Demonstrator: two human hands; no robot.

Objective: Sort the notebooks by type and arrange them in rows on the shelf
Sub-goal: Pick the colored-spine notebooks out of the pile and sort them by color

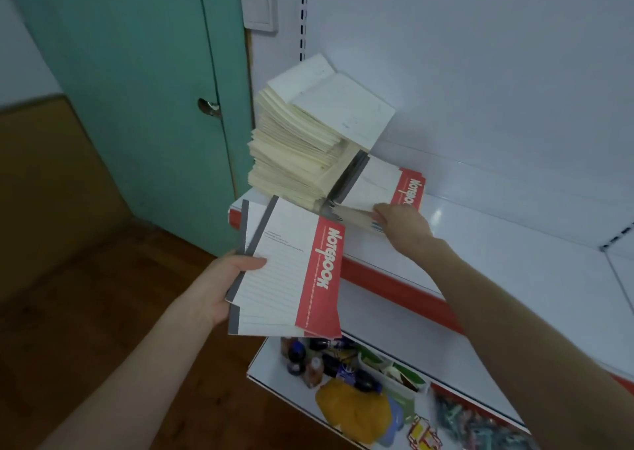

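Red-banded notebooks (291, 271), each marked "NOTEBOOK" in white, sit fanned in the left hand (219, 285), thumb clamped on top near the grey spine. They look thin, light and floppy, so they are best gripped close to that spine. Over at the left end of the shelf (497, 260), the right hand (404, 224) meets a low pile (380, 182) of the same kind beside the tall cream stack (302, 147); pinching or just touching, I can't tell.

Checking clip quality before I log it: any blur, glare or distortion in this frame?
Head view: dim bluish light, soft overall, yet the lettering on the notebooks in the left hand reads; glare patch on the shelf beside the right hand; goods on the lower shelf blur at the bottom right; wide-angle lens bows the shelf's edges.
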